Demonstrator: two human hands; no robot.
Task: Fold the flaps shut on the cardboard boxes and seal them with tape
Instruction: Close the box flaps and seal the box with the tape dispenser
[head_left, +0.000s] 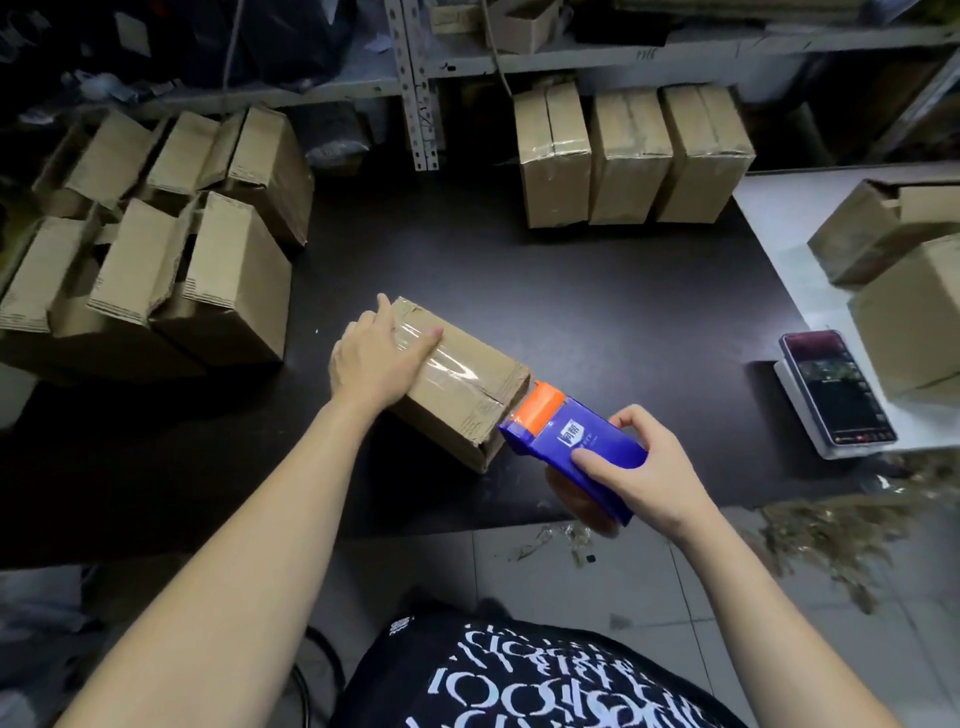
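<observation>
Left hand (375, 358) presses flat on the small brown cardboard box (457, 387) mid-table; right hand (641, 470) grips the blue-and-orange tape dispenser (569, 441) at its near edge. Box looks light, stiff; pin from above.

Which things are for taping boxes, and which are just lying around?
For the job: the box under the left hand, the blue tape dispenser in the right hand, the open boxes on the left.
Lying about: the phone, the dried plant scraps.
</observation>
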